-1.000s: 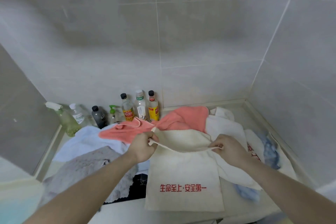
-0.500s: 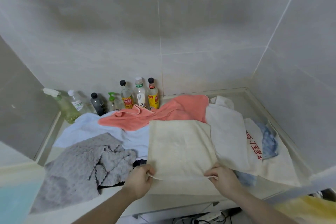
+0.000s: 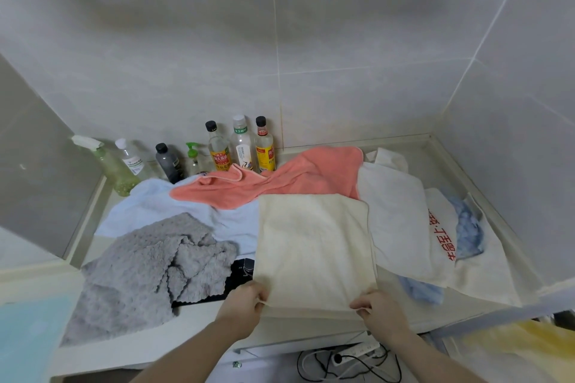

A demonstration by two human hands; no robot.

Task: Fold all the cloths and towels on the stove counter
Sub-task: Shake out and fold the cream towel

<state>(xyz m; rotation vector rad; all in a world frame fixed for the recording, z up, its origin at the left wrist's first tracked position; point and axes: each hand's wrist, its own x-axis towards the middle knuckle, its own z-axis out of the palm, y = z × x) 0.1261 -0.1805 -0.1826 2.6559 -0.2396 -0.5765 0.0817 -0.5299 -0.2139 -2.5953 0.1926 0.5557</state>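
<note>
A cream towel (image 3: pixel 314 246) lies folded in half on the stove counter (image 3: pixel 441 146), its doubled edge at the front. My left hand (image 3: pixel 245 305) pinches its near left corner and my right hand (image 3: pixel 378 309) pinches its near right corner. Behind it sprawls a coral towel (image 3: pixel 298 180). A pale blue towel (image 3: pixel 174 208) and a crumpled grey cloth (image 3: pixel 140 267) lie to the left. To the right are a white towel (image 3: pixel 395 221), a white cloth with red lettering (image 3: pixel 441 239) and a blue cloth (image 3: pixel 466 227).
Several bottles (image 3: pixel 242 146) and a green spray bottle (image 3: pixel 109 165) stand along the back wall at the left. Tiled walls close the counter on three sides. A black stove panel (image 3: pixel 242 267) peeks out beside the grey cloth. Cables and a power strip (image 3: pixel 351 357) lie below the counter front.
Both hands drew the cream towel's far edge toward me and down to the front edge, folding it in half and hiding the red lettering. The corners now sit flat at the front.
</note>
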